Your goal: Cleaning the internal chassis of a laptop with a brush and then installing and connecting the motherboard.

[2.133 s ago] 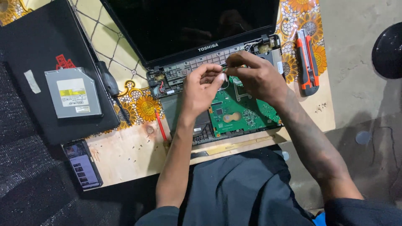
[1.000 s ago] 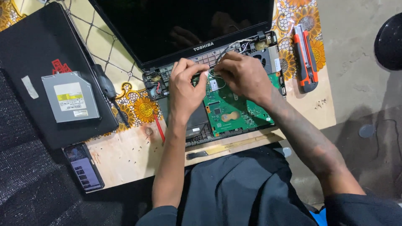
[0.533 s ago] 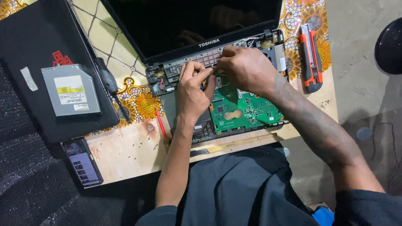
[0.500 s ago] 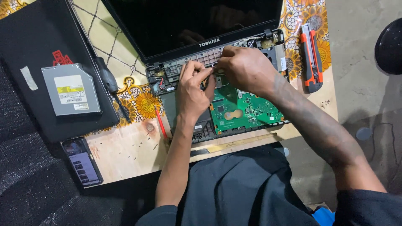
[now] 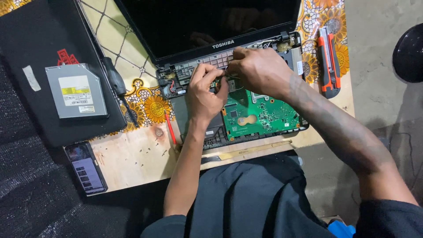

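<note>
An open laptop [image 5: 220, 26] lies on the table with its top cover off and its green circuit board [image 5: 260, 117] bare. My left hand [image 5: 205, 94] reaches up over the left side of the base. My right hand [image 5: 260, 72] comes in from the right above the board. The fingertips of both hands pinch together on a small part [image 5: 227, 79] just below the hinge. The fingers hide most of that part, so I cannot tell what kind it is.
A silver optical drive [image 5: 77, 90] rests on a closed black laptop [image 5: 35, 39] at the left. Nearby lie a black-handled screwdriver [image 5: 114, 79], a thin red tool [image 5: 169, 128], a phone [image 5: 86, 167], a wooden ruler [image 5: 251, 150] and an orange utility knife [image 5: 328, 61].
Both hands have stayed at the same spot by the hinge, with small finger shifts. The view has swayed slightly.
</note>
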